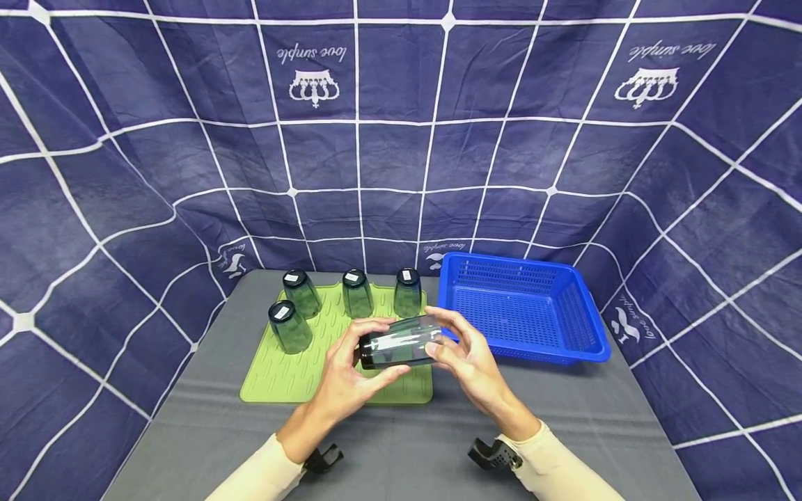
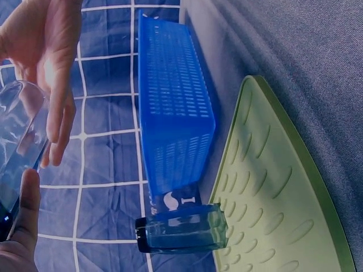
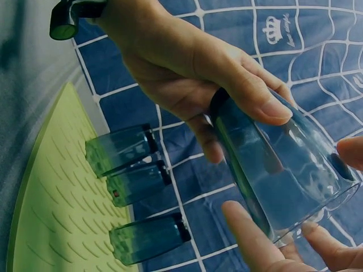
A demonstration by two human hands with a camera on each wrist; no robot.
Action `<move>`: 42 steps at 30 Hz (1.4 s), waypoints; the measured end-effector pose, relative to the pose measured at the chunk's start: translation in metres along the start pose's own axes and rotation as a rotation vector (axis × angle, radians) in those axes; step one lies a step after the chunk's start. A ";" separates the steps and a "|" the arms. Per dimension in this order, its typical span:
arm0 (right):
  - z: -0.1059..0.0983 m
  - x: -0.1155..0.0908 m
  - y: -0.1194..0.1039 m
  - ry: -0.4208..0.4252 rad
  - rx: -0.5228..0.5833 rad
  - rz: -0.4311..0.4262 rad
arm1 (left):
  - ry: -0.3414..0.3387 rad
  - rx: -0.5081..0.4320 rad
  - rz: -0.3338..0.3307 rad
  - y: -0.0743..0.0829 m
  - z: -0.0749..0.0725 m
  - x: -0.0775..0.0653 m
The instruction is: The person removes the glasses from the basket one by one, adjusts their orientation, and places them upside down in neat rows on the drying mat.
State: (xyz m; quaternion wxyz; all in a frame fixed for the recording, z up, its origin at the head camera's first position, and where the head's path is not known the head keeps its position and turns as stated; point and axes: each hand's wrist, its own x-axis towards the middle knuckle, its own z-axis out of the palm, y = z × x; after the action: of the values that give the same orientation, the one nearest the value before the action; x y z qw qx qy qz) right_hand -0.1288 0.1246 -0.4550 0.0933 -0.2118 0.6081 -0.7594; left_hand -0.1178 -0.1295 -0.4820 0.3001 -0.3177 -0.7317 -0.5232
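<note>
Both hands hold a dark tinted drinking glass (image 1: 404,342) on its side above the front of a green drying mat (image 1: 276,379). My left hand (image 1: 351,365) grips its thick base end, thumb below and fingers over the top. At the rim end, the fingers and thumb of my right hand (image 1: 466,358) pinch the glass. In the right wrist view the held glass (image 3: 283,164) tilts, its clear rim toward my right fingers. Upside down on the mat stand several matching glasses, among them one at the back right (image 1: 408,296) and one at the front left (image 1: 291,330).
A blue perforated plastic basket (image 1: 592,327) sits to the right of the mat on the grey cloth-covered table (image 1: 401,452). Behind and at both sides hangs a navy checked curtain (image 1: 401,160). Small white labels mark the upturned glass bases.
</note>
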 end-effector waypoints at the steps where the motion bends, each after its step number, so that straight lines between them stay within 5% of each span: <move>1: 0.000 0.000 0.000 0.001 -0.012 -0.001 | 0.001 0.002 0.005 0.000 -0.001 0.000; 28: -0.006 -0.001 -0.003 -0.015 -0.172 -0.113 | 0.052 0.012 0.041 0.000 -0.014 -0.003; 38: -0.012 -0.001 -0.002 0.000 -0.190 -0.143 | 0.029 0.009 -0.145 0.003 -0.023 -0.008; 42: -0.014 -0.001 -0.001 0.006 -0.211 -0.152 | 0.039 0.047 -0.156 0.001 -0.027 -0.008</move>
State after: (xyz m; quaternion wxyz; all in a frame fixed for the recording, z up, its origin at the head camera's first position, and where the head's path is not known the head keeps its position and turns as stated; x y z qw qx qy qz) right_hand -0.1340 0.1379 -0.4563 0.0108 -0.2636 0.6673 -0.6965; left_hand -0.1086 -0.1558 -0.4805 0.2801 -0.2420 -0.7603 -0.5338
